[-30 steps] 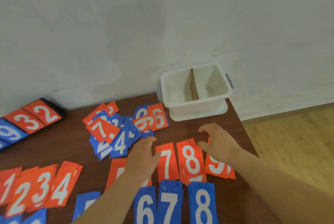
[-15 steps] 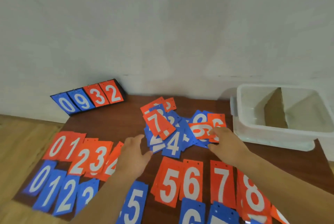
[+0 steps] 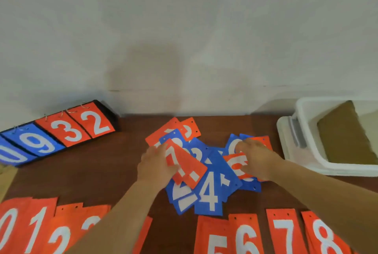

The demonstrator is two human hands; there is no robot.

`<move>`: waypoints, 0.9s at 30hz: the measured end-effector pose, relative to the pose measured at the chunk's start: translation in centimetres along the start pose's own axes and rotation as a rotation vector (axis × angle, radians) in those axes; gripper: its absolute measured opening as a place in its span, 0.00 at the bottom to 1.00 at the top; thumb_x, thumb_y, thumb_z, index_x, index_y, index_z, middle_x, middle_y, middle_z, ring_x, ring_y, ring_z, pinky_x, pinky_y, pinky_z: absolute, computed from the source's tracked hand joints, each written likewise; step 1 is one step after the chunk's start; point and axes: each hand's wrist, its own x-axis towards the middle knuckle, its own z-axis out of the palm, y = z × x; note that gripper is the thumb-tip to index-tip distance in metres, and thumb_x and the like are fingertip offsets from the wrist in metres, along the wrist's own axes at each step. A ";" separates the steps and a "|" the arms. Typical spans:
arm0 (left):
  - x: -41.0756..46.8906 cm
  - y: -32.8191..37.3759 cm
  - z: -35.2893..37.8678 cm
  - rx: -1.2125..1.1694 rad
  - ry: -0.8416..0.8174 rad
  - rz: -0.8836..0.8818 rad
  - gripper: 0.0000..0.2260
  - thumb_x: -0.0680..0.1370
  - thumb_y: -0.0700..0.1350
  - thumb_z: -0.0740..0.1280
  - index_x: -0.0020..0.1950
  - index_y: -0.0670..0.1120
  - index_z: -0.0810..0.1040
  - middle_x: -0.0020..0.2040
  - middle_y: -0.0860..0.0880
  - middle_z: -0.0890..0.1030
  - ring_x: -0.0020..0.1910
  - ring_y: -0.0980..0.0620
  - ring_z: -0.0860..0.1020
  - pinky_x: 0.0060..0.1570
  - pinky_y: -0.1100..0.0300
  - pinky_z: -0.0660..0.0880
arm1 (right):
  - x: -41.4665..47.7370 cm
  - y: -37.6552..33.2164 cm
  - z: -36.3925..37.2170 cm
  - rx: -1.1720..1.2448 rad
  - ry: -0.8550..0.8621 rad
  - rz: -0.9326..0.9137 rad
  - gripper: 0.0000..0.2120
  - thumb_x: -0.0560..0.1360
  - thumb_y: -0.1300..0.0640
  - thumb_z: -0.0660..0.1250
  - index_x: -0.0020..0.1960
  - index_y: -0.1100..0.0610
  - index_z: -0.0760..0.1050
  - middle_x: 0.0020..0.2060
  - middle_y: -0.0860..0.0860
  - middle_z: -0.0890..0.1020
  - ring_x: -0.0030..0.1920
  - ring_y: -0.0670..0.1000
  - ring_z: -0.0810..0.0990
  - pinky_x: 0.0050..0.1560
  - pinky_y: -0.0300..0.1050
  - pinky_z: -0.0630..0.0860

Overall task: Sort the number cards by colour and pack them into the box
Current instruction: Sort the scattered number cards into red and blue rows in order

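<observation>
I read 7 on the red card the left hand pinches atop the mixed pile; the right hand half hides a red 6, grip unclear. The box sits cropped, far right.

A dark wooden table stood against a pale wall.
The wall was off-white and unevenly mottled, and it filled the upper half of the view. A soft grey shadow lay across its middle, just above the table's far edge. The tabletop was reddish-brown and met the wall directly. At the left edge a sliver of light wood-toned floor showed. The light was even and diffuse.
</observation>
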 end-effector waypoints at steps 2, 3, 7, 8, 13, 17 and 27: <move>1.3 0.0 0.7 0.030 -0.040 -0.043 0.41 0.69 0.66 0.72 0.77 0.59 0.58 0.74 0.48 0.65 0.70 0.41 0.66 0.66 0.45 0.70 | 0.8 0.2 0.9 -0.100 -0.018 -0.004 0.23 0.71 0.47 0.72 0.64 0.47 0.72 0.60 0.49 0.74 0.60 0.53 0.74 0.58 0.46 0.73; 1.7 -0.1 1.1 0.048 -0.042 -0.041 0.42 0.68 0.67 0.72 0.77 0.58 0.57 0.74 0.48 0.63 0.71 0.41 0.65 0.66 0.45 0.69 | 1.2 0.4 1.1 -0.130 -0.011 -0.006 0.22 0.71 0.46 0.71 0.63 0.47 0.72 0.58 0.49 0.74 0.59 0.52 0.74 0.57 0.45 0.73; 2.5 -0.7 1.7 0.056 -0.005 -0.026 0.42 0.68 0.68 0.72 0.76 0.58 0.57 0.74 0.49 0.64 0.71 0.44 0.66 0.69 0.46 0.68 | 2.3 0.6 1.1 -0.130 -0.021 0.017 0.21 0.69 0.43 0.72 0.58 0.46 0.72 0.53 0.46 0.74 0.54 0.50 0.75 0.54 0.45 0.74; 2.5 -0.8 1.8 0.054 0.003 -0.027 0.42 0.68 0.68 0.72 0.75 0.58 0.57 0.73 0.49 0.65 0.70 0.44 0.67 0.69 0.46 0.69 | 2.4 0.4 0.9 -0.139 -0.028 0.018 0.20 0.68 0.43 0.72 0.57 0.45 0.72 0.52 0.46 0.75 0.53 0.50 0.76 0.53 0.44 0.74; 2.0 -1.0 2.1 0.002 0.049 -0.013 0.36 0.69 0.65 0.73 0.72 0.60 0.61 0.68 0.51 0.66 0.67 0.47 0.68 0.66 0.48 0.70 | 2.6 0.0 0.4 -0.098 -0.027 0.058 0.12 0.73 0.52 0.71 0.47 0.45 0.68 0.41 0.41 0.74 0.42 0.44 0.75 0.39 0.36 0.68; 1.2 -1.0 1.5 -0.162 0.079 0.076 0.22 0.76 0.52 0.73 0.67 0.57 0.70 0.64 0.53 0.68 0.63 0.51 0.74 0.61 0.54 0.75 | 2.0 0.1 0.6 -0.073 -0.014 0.108 0.07 0.77 0.58 0.63 0.46 0.46 0.69 0.39 0.46 0.79 0.39 0.47 0.76 0.33 0.38 0.65; -4.4 1.7 -6.8 -0.581 0.319 0.145 0.15 0.76 0.39 0.70 0.60 0.54 0.80 0.56 0.59 0.80 0.55 0.59 0.78 0.52 0.68 0.69 | -5.1 -1.9 -5.7 0.095 0.329 0.104 0.13 0.76 0.59 0.63 0.55 0.47 0.80 0.54 0.46 0.82 0.51 0.50 0.80 0.51 0.42 0.74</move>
